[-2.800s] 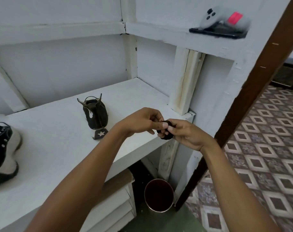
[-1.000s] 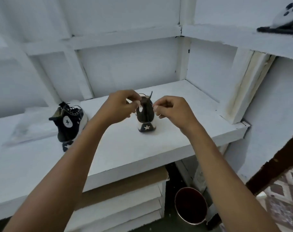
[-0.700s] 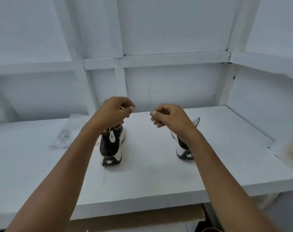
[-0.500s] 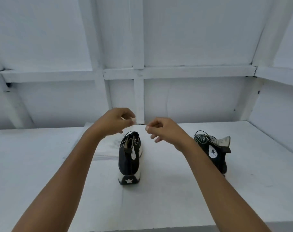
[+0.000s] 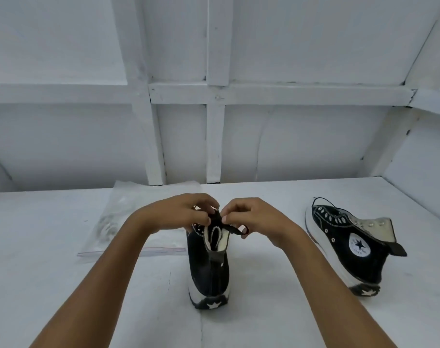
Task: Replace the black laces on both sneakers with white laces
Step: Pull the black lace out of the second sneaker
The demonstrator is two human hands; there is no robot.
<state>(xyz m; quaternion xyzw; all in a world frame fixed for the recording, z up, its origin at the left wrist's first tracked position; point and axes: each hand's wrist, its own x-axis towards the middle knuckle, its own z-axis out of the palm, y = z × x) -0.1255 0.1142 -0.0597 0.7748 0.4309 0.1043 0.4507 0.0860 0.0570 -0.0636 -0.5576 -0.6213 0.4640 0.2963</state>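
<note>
A black high-top sneaker (image 5: 208, 270) stands heel toward me in the middle of the white shelf (image 5: 63, 285). My left hand (image 5: 181, 213) and my right hand (image 5: 249, 217) meet above its collar, both pinching its black lace (image 5: 235, 229), which loops out to the right under my right fingers. A second black sneaker (image 5: 349, 244) leans on the right, star logo showing; its eyelets look bare, with a thin black loop at its toe end. Behind my left hand lies a clear plastic bag (image 5: 128, 217) with pale contents I cannot identify.
White wall panels and wooden framing (image 5: 215, 136) close off the back of the shelf. A side wall (image 5: 425, 167) closes it on the right.
My view swung left from the shelf's right end to face both sneakers. My hands, held in the air half a second ago, came down onto the middle sneaker's collar and took its black lace.
</note>
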